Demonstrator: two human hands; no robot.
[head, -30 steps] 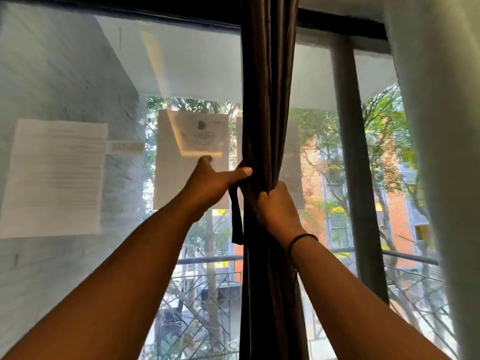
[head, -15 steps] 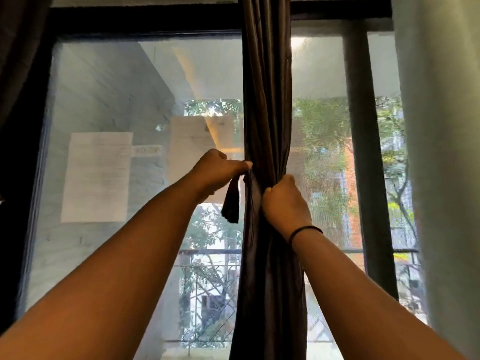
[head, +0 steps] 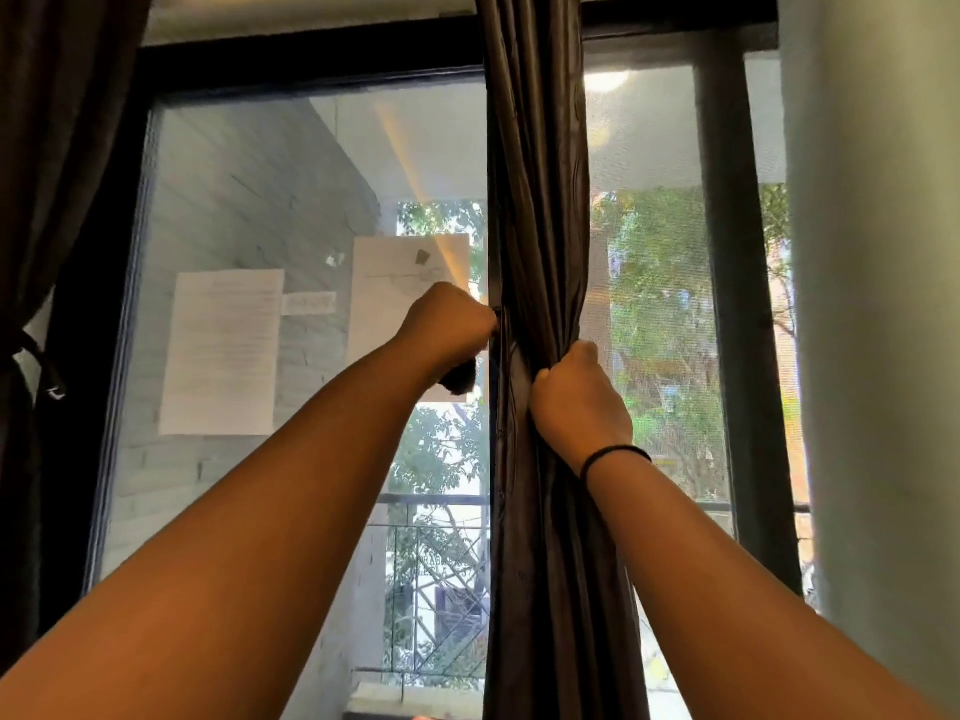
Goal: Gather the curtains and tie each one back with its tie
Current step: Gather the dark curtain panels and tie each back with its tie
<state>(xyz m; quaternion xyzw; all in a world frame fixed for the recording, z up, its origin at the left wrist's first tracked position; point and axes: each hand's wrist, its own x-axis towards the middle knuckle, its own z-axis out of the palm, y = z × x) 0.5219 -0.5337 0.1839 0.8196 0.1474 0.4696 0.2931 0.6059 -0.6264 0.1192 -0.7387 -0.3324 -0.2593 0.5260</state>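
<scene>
At window centre: right hand [head: 582, 407] clenched round gathered middle curtain [head: 540, 200], bunching it. Left hand [head: 447, 330] fisted on tie [head: 460, 379], dark end hanging below fist, at curtain's left edge. Tie not yet knotted, by look of it. Both arms raised, extended forward. Left curtain [head: 31, 200] already tied back. Right-edge drape: state unclear.

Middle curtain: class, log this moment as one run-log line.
left hand: grips tie | right hand: grips middle curtain, gathered | knot: not visible
</scene>
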